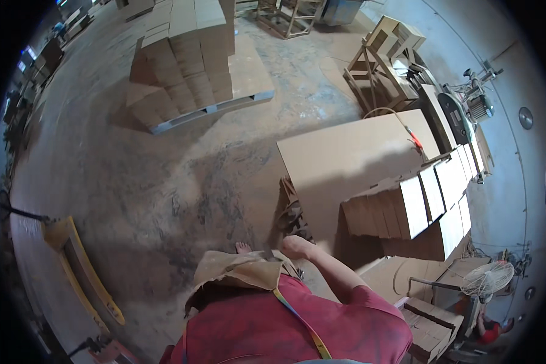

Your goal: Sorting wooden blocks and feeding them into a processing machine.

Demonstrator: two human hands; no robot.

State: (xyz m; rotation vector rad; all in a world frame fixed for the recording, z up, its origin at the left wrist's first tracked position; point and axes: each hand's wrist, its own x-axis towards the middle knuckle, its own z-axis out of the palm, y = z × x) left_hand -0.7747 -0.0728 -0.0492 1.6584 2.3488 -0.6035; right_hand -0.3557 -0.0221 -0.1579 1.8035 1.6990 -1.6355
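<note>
My right hand (295,246) is in front of my body at the near left corner of a board-topped worktable (346,151). Its fingers look curled closed, and whatever they may hold is hidden. Just left of it, a tan apron (242,270) bulges out from my waist, with a coloured strap (300,318) running over my red shirt. My left hand and forearm do not show. On the table's right half stand stacked brown panels with pale edges (376,215). A red-tipped air gun (415,139) lies on the tabletop behind them, with its hose attached.
Ahead, a tall stack of brown boards (194,54) stands on a pallet (252,97). A yellow pallet truck (79,267) is at the left. To the right are a motor-driven machine (458,118), a wooden stand (382,73), a fan (487,279) and another person (490,330).
</note>
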